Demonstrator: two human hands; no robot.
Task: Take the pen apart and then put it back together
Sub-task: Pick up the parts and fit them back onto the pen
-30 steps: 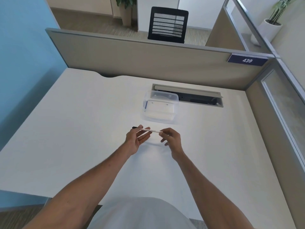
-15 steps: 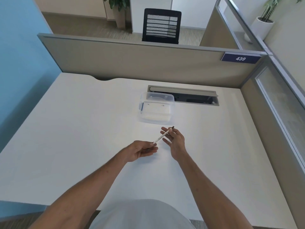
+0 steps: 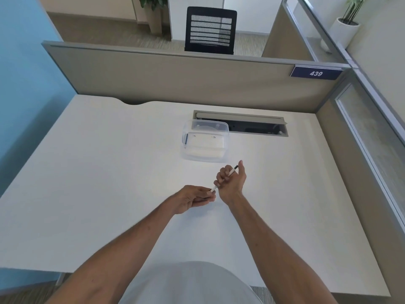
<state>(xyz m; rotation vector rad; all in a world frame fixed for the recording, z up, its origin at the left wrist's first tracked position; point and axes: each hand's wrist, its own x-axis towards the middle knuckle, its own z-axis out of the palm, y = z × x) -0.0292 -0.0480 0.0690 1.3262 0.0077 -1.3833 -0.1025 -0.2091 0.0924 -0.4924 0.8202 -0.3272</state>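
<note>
— In the clear rectangular plastic box (image 3: 205,143), toward the far edge of the white desk (image 3: 109,172)?
— A dark blue stick against its left wall, two tiny bits on the floor; too small to name.
— And the slim white pen with black ends (image 3: 224,177)?
— Tilted, above the desk's middle, gripped by the right hand (image 3: 231,181); near end pinched by the left hand (image 3: 194,199).

You're working in bright, even daylight — the broad white laminate desk (image 3: 109,172) is close to washed out, its surface grain lost. Soft, faint shadows sit just under your forearms and beside the clear plastic rectangular box (image 3: 205,142), whose walls catch pale reflections. The wide lens bows the beige fabric partition panel (image 3: 175,77) and tilts the edges outward — the picture looks slightly soft throughout, with small detail smeared.
</note>
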